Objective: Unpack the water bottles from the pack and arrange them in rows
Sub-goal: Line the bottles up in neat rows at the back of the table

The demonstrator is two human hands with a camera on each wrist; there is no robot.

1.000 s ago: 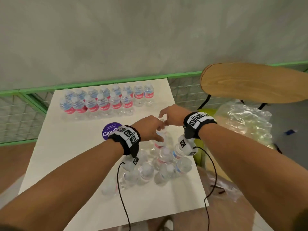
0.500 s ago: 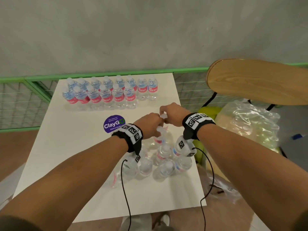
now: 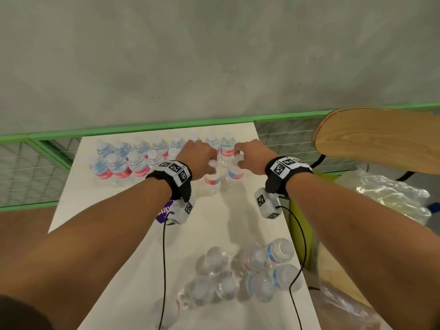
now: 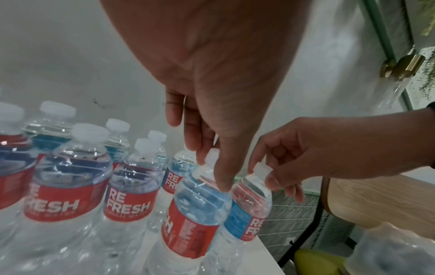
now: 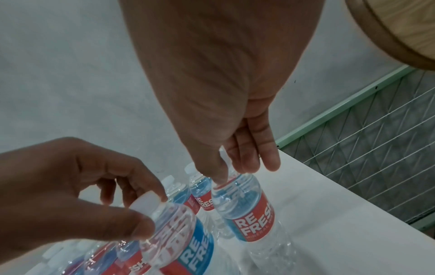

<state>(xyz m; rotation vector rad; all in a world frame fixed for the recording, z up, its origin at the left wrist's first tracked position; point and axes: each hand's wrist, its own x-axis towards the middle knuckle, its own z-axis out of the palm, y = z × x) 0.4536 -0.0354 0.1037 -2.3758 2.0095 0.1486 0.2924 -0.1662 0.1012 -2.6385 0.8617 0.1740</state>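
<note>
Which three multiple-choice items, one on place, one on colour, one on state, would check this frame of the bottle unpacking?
1. Where do the arranged rows of bottles stand?
A. at the table's far end
B. on the chair
C. on the floor

2. What colour is the label band reading REFRESH?
A. green
B. red
C. yellow

3. How is the left hand holding its bottle?
A. palm flat on the label
B. not touching it
C. fingers pinching the cap

Key: 1 A, the head view shows the rows by the green rail; 2 B, white letters on red in the left wrist view; 3 C, fingers close round the white cap, as the right hand does on its own bottle.
</note>
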